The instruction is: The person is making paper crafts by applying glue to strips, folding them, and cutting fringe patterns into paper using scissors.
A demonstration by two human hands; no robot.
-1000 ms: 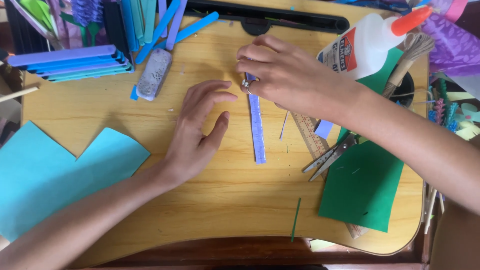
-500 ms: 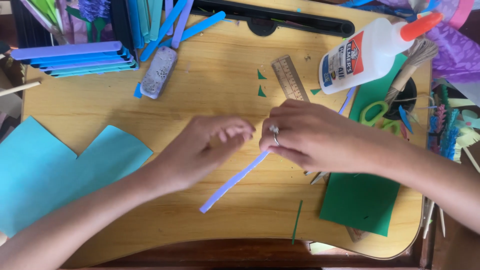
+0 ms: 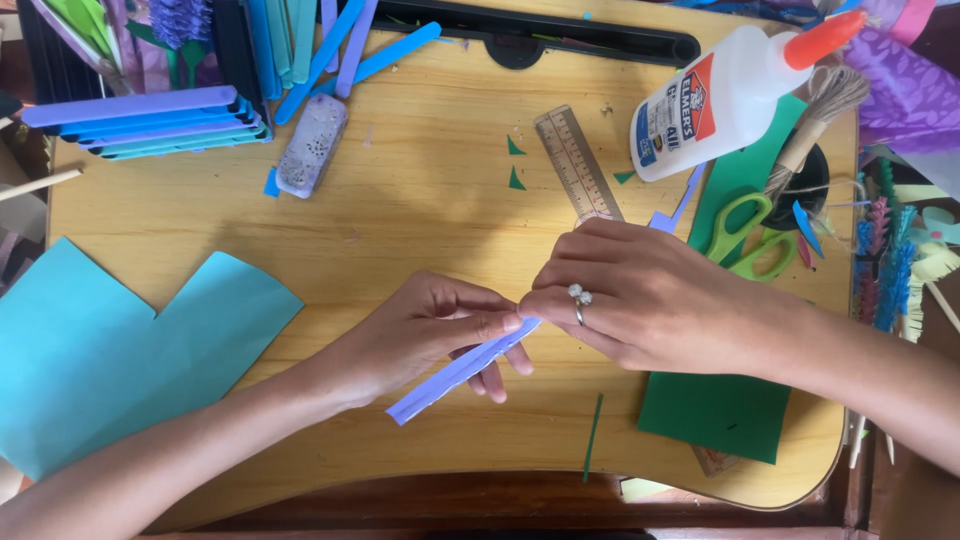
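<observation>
I hold a lavender paper strip (image 3: pixel 462 368) over the middle of my wooden desk (image 3: pixel 420 200), both hands closed on it. My left hand (image 3: pixel 420 335) pinches it with thumb and fingertips near its upper end, the rest of the strip running down toward seven o'clock past my palm. My right hand (image 3: pixel 640 295) meets it from three o'clock, fingers curled and gripping the same upper end, so the two hands touch at the fingertips. A ring (image 3: pixel 578 297) with two pale stones sits on my right hand.

At twelve o'clock from my right hand, a clear ruler (image 3: pixel 577 162) lies tilted, its lower end just under my knuckles. At one o'clock lies a white glue bottle (image 3: pixel 715 100) with an orange cap, on its side. Green-handled scissors (image 3: pixel 745 235) rest at two o'clock beside my right wrist, on a dark green sheet of paper (image 3: pixel 715 415) that shows again at five o'clock beneath my forearm. A thin green sliver (image 3: pixel 593 450) lies at six o'clock.

Far at nine o'clock from my left hand, a teal cut sheet (image 3: pixel 100 350) covers the desk's edge. At eleven o'clock lie a stack of blue and purple craft sticks (image 3: pixel 150 120) and a speckled lilac block (image 3: pixel 311 145). Two small green triangles (image 3: pixel 515 165) sit at twelve o'clock.
</observation>
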